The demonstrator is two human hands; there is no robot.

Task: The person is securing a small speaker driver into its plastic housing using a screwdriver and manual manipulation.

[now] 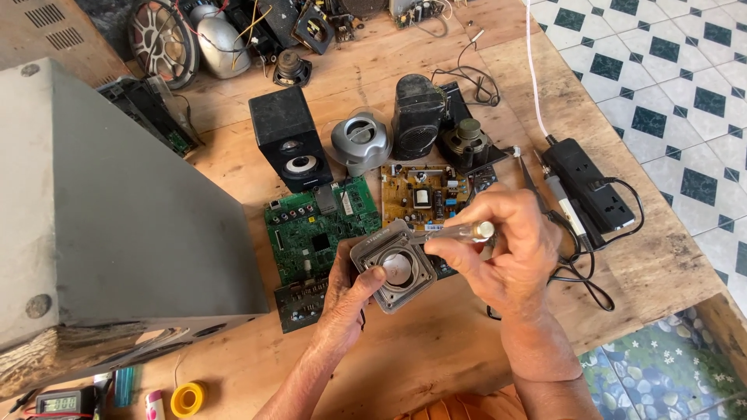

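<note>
My left hand [348, 292] grips a small square grey speaker driver [394, 267] from below, tilted up over the wooden table, its round silver centre facing me. My right hand [498, 245] is closed around a screwdriver with a clear handle [467, 231], its shaft pointing left onto the speaker's upper right corner. The tip is hidden by the frame and my fingers. Under both hands lie a green circuit board [311, 227] and a tan circuit board [422, 193].
A large grey cabinet [101, 210] fills the left. Behind the boards stand a black box speaker [289, 138], a silver round speaker [360, 141] and a dark speaker [419, 117]. A black power strip [587, 183] with cables lies right. Yellow tape roll [187, 399] near front edge.
</note>
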